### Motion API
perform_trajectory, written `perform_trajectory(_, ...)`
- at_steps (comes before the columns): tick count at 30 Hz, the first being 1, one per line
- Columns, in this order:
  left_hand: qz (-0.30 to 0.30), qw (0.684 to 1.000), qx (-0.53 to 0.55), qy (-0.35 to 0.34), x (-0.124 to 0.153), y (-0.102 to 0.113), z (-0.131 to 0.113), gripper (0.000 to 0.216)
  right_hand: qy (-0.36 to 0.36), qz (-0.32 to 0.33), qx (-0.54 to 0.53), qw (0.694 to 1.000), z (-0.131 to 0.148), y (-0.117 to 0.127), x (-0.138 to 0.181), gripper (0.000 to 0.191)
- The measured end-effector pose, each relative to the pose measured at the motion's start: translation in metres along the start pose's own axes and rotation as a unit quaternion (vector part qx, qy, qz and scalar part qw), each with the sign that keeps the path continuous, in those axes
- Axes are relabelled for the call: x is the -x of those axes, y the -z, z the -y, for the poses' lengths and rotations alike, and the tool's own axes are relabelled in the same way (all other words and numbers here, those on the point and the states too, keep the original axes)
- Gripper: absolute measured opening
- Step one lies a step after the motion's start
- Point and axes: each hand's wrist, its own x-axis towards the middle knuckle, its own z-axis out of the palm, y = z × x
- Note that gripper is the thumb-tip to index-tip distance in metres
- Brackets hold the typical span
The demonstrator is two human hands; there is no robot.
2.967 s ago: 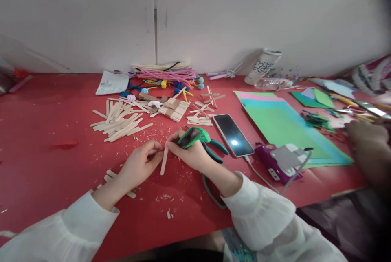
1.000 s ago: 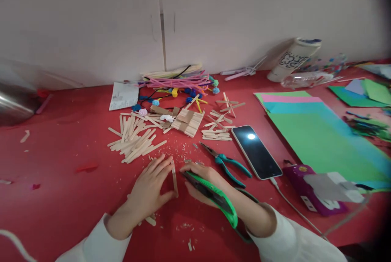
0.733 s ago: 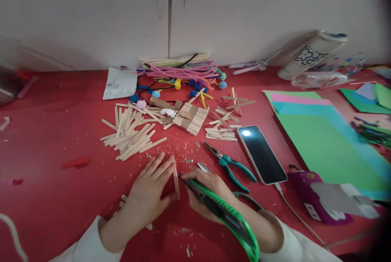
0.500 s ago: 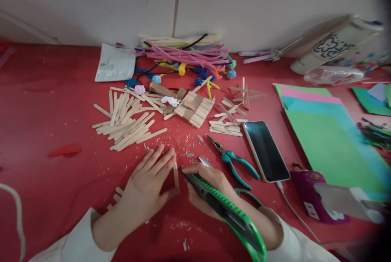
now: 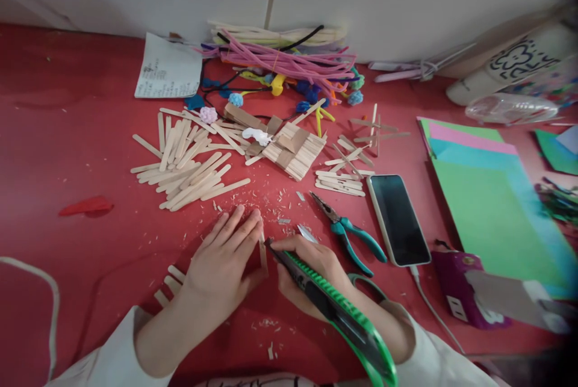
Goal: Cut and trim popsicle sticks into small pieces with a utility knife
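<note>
My left hand (image 5: pixel 219 260) lies palm down on the red table, its fingertips and thumb pinning a wooden craft stick (image 5: pixel 263 251). In my right hand (image 5: pixel 311 260) is a green and black box cutter (image 5: pixel 336 306), gripped with its tip close by the stick's right side. Whether the blade touches the wood I cannot tell. Wood shavings and small metal pieces (image 5: pixel 284 221) are scattered beyond the hands. Scissors (image 5: pixel 307 233) lie partly hidden under my right hand. Several more craft sticks (image 5: pixel 174 281) stick out beside my left wrist.
A loose pile of craft sticks (image 5: pixel 194 179) and a banded bundle (image 5: pixel 298 152) lie ahead. Pliers (image 5: pixel 350 233), a phone (image 5: pixel 400 218) on a cable and coloured paper (image 5: pixel 483 194) are to the right. Pipe cleaners (image 5: pixel 284 62) line the wall.
The view has tilted slightly, so the things on the table sit higher in it. Both hands keep nearly the same pose, the left on the stick and the right around the box cutter.
</note>
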Motion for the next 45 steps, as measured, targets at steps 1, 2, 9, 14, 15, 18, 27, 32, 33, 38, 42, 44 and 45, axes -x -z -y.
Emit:
perform_trajectory(1,0.002,1.0,-0.003,-0.002,0.0,0.0,0.0,0.05,-0.003,0.001,0.001,1.0,0.0,0.0,0.0,0.025)
perform_trajectory(2,0.004,1.0,-0.006,-0.004,0.0,0.0,0.0,0.05,-0.009,0.004,0.002,1.0,-0.001,-0.001,0.001,0.025)
perform_trajectory(9,0.009,1.0,-0.019,-0.012,0.0,-0.001,0.002,0.051,-0.013,0.017,0.006,1.0,0.001,0.0,0.001,0.023)
perform_trajectory(14,0.002,0.999,-0.028,-0.027,0.0,-0.003,0.003,0.048,-0.026,0.024,0.003,0.999,0.005,-0.001,-0.001,0.021)
perform_trajectory(15,0.002,0.999,-0.029,-0.03,0.0,-0.003,0.004,0.048,-0.029,0.025,0.003,0.999,0.005,-0.002,-0.002,0.021)
perform_trajectory(18,0.003,0.999,-0.033,-0.032,0.0,-0.006,0.004,0.047,-0.042,0.039,0.006,0.998,0.006,-0.004,-0.002,0.02)
perform_trajectory(27,-0.001,0.999,-0.021,-0.035,-0.001,-0.003,0.002,0.045,-0.119,0.046,-0.066,0.99,0.009,-0.001,-0.004,0.014)
perform_trajectory(32,0.026,0.999,-0.027,-0.022,-0.003,0.001,0.001,0.049,-0.247,0.049,-0.193,0.948,-0.004,-0.001,0.0,0.009)
perform_trajectory(33,0.03,0.999,-0.029,-0.019,-0.003,0.002,0.001,0.051,-0.259,0.049,-0.219,0.939,-0.006,-0.001,0.001,0.008)
perform_trajectory(38,0.032,0.999,-0.034,-0.007,-0.003,0.001,0.0,0.052,-0.227,0.071,-0.204,0.95,-0.001,0.011,-0.002,0.013)
perform_trajectory(42,0.022,0.999,-0.023,-0.005,-0.001,0.0,0.0,0.051,-0.117,0.095,-0.119,0.981,0.007,0.018,0.0,0.026)
perform_trajectory(44,0.027,0.999,-0.018,0.0,-0.002,0.001,0.0,0.052,-0.077,0.089,-0.078,0.99,0.007,0.016,0.004,0.031)
perform_trajectory(45,0.03,0.999,-0.018,0.001,-0.002,0.001,0.0,0.053,-0.065,0.085,-0.06,0.992,0.007,0.015,0.005,0.032)
